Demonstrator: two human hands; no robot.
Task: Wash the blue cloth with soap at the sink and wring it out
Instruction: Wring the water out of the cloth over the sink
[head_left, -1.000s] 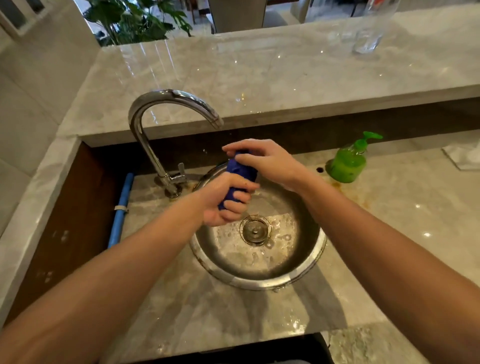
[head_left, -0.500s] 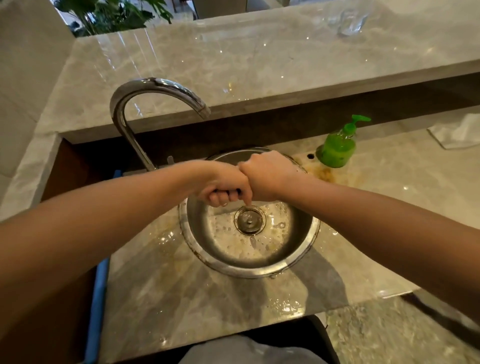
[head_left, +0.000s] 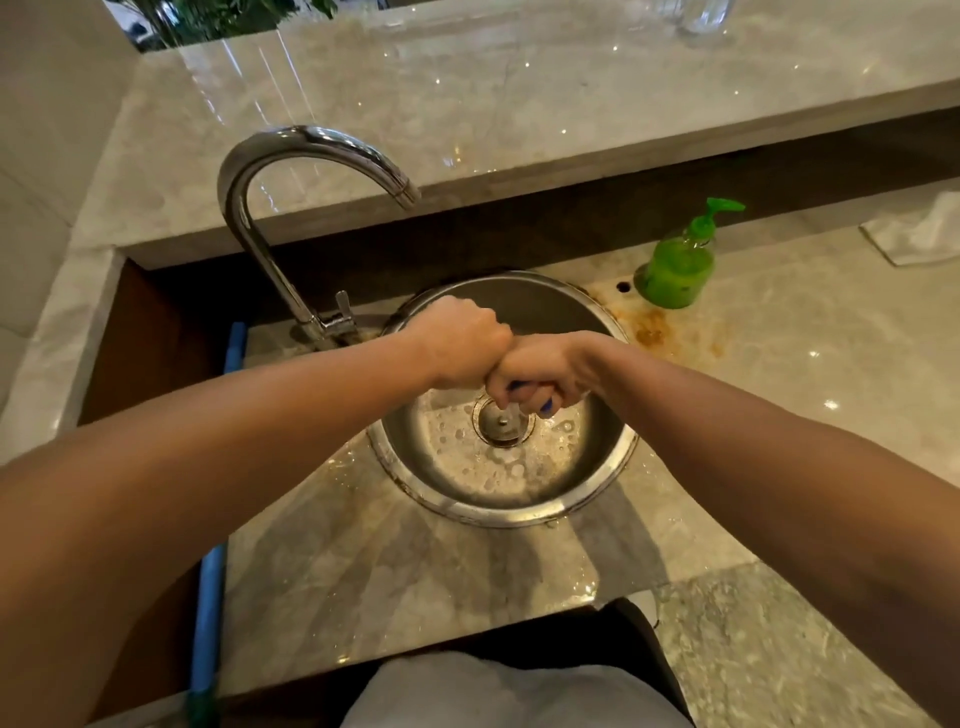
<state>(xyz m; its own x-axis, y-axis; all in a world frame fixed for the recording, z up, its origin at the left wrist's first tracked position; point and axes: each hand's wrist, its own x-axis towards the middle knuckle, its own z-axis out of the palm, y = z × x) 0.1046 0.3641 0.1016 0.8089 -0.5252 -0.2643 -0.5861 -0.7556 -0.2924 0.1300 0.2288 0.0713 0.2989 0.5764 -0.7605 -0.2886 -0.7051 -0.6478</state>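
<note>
Both fists are clenched side by side over the round steel sink (head_left: 613, 467), above the drain. My left hand (head_left: 462, 345) and my right hand (head_left: 540, 374) press together, squeezing the blue cloth (head_left: 545, 407). Only small slivers of the cloth peek out between the fingers of my right hand; the rest is hidden inside the fists. A thin stream of water falls from the hands onto the drain. The green soap pump bottle (head_left: 680, 265) stands on the counter behind the sink at the right.
A curved chrome tap (head_left: 291, 171) arches over the sink from the left, with no water running from it. A raised marble ledge (head_left: 467, 104) runs behind, with glasses at its far right. A white cloth (head_left: 919, 234) lies at the right edge. A blue pipe (head_left: 208, 597) runs along the left.
The cloth was held upright and visible between the hands; now both fists are level, closed over it, lower over the drain. My left fist has rolled knuckles-up. The camera has tilted downward.
</note>
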